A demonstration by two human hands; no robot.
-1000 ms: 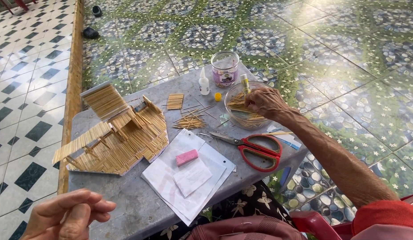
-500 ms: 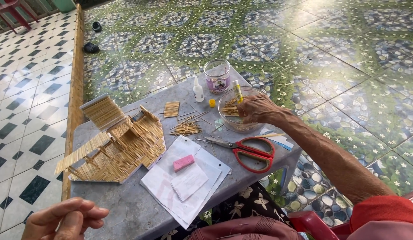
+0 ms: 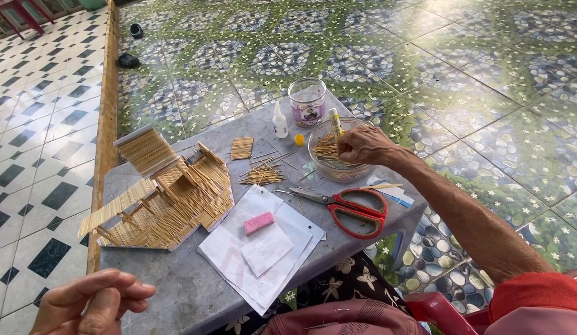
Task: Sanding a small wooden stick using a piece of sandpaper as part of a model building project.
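My right hand reaches into a clear bowl of thin wooden sticks, its fingertips pinched together on the sticks there. A tube with a yellow cap stands just behind the fingers. My left hand hovers off the table's near left corner, thumb against curled fingers; nothing shows in it. A model house of sticks stands on the left half of the grey table. Loose sticks lie between the house and the bowl.
Red-handled scissors lie in front of the bowl, white papers with a pink eraser beside them. A small white bottle, a yellow cap and a clear jar stand at the far edge. Tiled floor surrounds the table.
My right hand has slid from the bowl's rim further into the bowl and pinched down on the sticks. My left hand has stayed near the table's corner.
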